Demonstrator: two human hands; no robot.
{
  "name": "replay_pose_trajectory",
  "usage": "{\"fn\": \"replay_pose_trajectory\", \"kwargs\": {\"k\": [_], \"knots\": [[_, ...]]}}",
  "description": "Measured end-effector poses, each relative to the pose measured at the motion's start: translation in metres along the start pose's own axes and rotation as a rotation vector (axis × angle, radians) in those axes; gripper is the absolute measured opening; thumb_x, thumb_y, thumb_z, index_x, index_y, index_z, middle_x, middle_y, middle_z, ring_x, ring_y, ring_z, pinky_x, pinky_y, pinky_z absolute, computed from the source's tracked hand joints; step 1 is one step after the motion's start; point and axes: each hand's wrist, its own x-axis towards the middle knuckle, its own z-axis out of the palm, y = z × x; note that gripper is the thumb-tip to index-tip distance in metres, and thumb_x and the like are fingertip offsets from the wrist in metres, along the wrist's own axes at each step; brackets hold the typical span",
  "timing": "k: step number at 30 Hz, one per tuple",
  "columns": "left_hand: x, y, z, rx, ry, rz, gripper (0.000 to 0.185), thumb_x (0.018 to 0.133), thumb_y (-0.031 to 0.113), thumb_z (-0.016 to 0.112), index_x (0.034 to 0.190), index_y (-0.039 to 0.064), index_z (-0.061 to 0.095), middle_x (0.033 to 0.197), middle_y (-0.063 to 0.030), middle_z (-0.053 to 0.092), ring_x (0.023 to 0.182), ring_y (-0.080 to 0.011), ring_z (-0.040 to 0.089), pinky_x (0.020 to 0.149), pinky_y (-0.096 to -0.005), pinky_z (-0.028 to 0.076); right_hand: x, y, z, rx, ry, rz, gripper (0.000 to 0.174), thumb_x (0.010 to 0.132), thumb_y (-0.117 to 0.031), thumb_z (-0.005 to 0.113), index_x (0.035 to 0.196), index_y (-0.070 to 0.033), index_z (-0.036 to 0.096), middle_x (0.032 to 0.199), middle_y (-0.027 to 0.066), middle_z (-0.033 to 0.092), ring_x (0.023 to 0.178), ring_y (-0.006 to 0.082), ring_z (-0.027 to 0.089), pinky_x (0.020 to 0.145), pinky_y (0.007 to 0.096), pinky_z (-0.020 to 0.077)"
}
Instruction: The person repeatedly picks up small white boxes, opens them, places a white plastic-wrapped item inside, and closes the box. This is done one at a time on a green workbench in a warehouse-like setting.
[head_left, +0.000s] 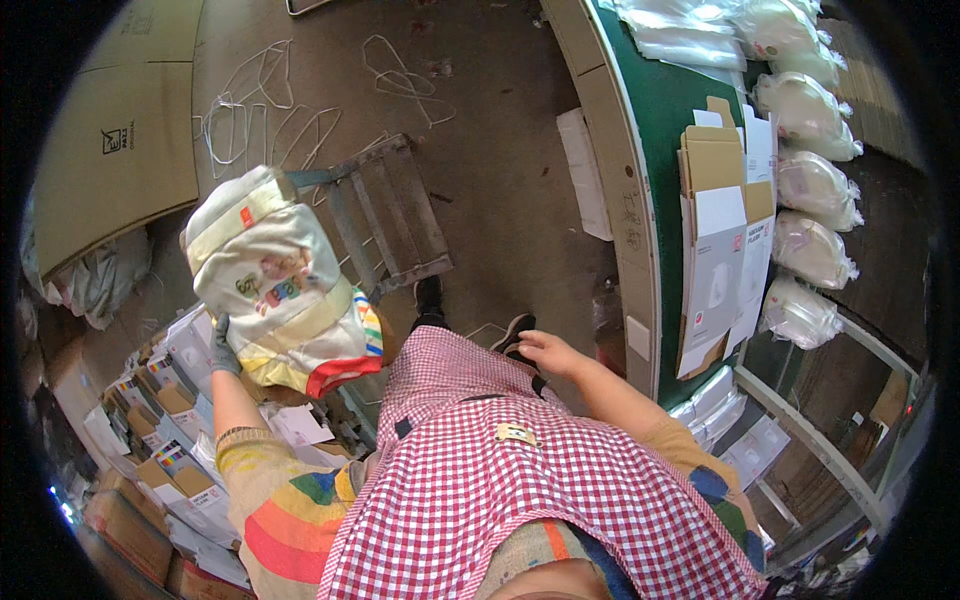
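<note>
My left hand (225, 346), in a grey glove, grips the near left edge of a padded cloth cover (289, 262). The cover is white and yellow with a printed picture, a red hem and striped trim. It lies over what looks like a seat, whose frame is mostly hidden. Bare and with fingers loosely bent, my right hand (551, 352) hangs in front of the red checked apron (487, 450) with nothing visible in it. Beyond the cover stands a slatted metal stand (394, 214); whether it joins the seat I cannot tell.
On the right, a green-topped table (649, 135) bears flattened flask cartons (716, 262) and several plastic-bagged bundles (814, 247). Open cartons (187, 480) crowd the lower left. Large cardboard (127, 150) stands at upper left. Loose white straps (247, 120) lie on the floor.
</note>
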Motion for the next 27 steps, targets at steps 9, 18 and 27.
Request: {"fn": "replay_pose_trajectory", "kwargs": {"k": [9,18,27], "knots": [[0.014,0.030,-0.040,0.171,0.164,0.105,0.053,0.089,0.020,0.065,0.136,0.001,0.048,0.124,-0.0141,0.059,0.107,-0.0268,0.061,0.095,-0.0376,0.048,-0.031,0.007,-0.009,-0.069,0.124,0.022,0.058,0.090,-0.030,0.063,0.137,0.000,0.047,0.128,0.0178,0.060,0.119,0.0272,0.057,0.100,0.0364,0.0441],[0.001,0.109,0.124,0.912,0.285,1.228,0.060,0.089,0.014,0.064,0.143,0.000,0.040,0.135,-0.0190,0.051,0.111,-0.0292,0.058,0.100,-0.0369,0.043,-0.127,-0.020,-0.065,0.065,0.686,-0.568,0.038,0.090,-0.023,0.063,0.122,-0.005,0.061,0.116,0.0119,0.067,0.104,0.0224,0.063,0.092,0.0345,0.0487],[-0.303,-0.071,0.637,1.156,-1.393,1.576,0.066,0.059,0.006,0.073,0.123,0.004,0.058,0.126,-0.0178,0.057,0.120,-0.0375,0.052,0.104,-0.0485,0.039,-0.199,0.187,-0.236,0.323,1.761,-0.025,0.053,0.083,-0.031,0.069,0.127,-0.004,0.056,0.123,0.0194,0.062,0.112,0.0313,0.060,0.096,0.0388,0.0461]]}}
